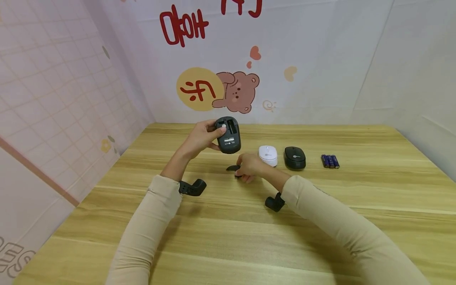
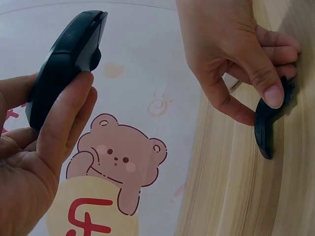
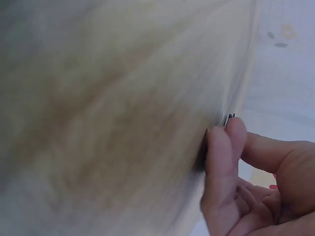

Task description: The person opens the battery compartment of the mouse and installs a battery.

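My left hand (image 1: 199,139) grips a black computer mouse (image 1: 229,145) above the table, its underside turned toward the head camera. An uncovered battery slot shows in that underside, along with a label. Lower and to the right, my right hand (image 1: 250,164) pinches a black curved battery cover (image 2: 265,129) between thumb and fingers. The cover is at the tabletop; whether it still touches the wood I cannot tell. In the right wrist view the fingers (image 3: 219,152) hide most of the cover.
Right of the right hand, a white mouse (image 1: 268,153) and another black mouse (image 1: 295,157) stand on the wooden table (image 1: 221,229). Several blue batteries (image 1: 330,161) lie side by side farther right. A printed cloth wall (image 1: 313,47) rises behind the table.
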### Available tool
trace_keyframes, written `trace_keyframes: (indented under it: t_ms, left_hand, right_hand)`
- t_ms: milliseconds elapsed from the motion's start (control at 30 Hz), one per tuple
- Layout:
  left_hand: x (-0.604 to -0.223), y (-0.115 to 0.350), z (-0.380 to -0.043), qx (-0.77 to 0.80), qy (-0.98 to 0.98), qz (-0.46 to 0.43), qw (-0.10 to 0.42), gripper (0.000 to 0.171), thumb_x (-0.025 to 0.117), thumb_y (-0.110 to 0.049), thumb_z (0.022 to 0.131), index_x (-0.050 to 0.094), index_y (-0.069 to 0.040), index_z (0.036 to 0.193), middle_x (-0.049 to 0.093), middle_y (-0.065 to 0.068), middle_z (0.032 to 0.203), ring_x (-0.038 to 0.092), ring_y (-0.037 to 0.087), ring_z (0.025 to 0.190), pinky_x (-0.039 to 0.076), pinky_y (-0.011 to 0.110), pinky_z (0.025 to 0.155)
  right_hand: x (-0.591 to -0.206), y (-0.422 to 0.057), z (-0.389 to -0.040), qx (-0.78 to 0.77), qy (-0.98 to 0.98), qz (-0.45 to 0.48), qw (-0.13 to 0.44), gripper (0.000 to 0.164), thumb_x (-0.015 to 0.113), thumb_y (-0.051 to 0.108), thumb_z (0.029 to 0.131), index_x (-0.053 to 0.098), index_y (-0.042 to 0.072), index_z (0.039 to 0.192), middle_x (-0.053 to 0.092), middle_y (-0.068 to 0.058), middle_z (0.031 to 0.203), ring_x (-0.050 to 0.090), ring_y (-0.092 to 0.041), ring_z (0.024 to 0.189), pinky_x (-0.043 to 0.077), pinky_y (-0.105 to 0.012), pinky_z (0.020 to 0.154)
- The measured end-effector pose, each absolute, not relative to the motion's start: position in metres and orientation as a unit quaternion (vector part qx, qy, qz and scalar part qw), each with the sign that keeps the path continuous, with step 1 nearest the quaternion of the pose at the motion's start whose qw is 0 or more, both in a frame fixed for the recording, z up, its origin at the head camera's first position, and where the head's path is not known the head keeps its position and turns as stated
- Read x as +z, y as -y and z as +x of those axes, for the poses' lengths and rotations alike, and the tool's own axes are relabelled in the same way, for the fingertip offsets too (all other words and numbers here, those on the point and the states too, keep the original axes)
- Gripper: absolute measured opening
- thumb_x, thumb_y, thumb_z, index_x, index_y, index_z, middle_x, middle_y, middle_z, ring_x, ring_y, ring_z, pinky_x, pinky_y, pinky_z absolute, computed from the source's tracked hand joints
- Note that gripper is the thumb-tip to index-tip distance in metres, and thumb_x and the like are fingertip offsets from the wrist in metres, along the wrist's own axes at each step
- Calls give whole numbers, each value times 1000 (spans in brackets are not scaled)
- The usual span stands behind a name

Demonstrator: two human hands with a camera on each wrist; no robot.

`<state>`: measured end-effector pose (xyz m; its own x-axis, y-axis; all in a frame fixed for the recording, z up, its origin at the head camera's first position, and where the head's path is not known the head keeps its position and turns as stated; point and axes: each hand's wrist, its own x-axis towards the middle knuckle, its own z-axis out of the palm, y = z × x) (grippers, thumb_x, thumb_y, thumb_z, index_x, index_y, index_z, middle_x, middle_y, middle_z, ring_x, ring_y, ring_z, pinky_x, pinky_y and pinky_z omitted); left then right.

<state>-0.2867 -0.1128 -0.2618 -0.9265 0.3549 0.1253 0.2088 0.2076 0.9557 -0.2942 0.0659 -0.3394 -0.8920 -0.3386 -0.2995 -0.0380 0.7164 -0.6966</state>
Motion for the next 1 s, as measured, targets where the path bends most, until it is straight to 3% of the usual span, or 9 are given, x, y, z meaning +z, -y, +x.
trace_keyframes:
  t_ms: [167,333,700,1000]
  left_hand:
    - [-262,112,-286,601,-776,184,57,40,54,-12,97,47,3,134,59,23,113,63,20,85,58,37,64]
    - [-263,112,-286,596,-780,182,56,41,55,-13,97,48,2,134,59,22,111,63,20,84,58,39,65]
    - [-261,107,-285,597,-779,182,63,40,54,-12,97,48,3,133,58,24,113,63,23,86,58,37,64]
    - [-265,107,-287,598,-779,181,58,40,54,-12,97,48,2,134,58,23,113,62,26,90,58,41,67]
  right_hand:
    - [-340,-62,-295,-335,-912,-98,214,33,67,7,88,54,-5,116,65,-10,63,60,-13,47,56,-28,50]
    - [-339,-61,-295,-315,-919,-103,215,20,66,6,88,60,-5,103,64,-10,59,60,-13,45,56,-28,49]
    - [-338,-63,-294,-312,-921,-97,214,12,67,7,88,62,-4,88,62,-8,56,60,-12,45,56,-27,49]
    - [-332,-71,-291,-350,-908,-113,202,17,66,8,88,59,-6,95,64,-12,61,62,-15,49,57,-29,51]
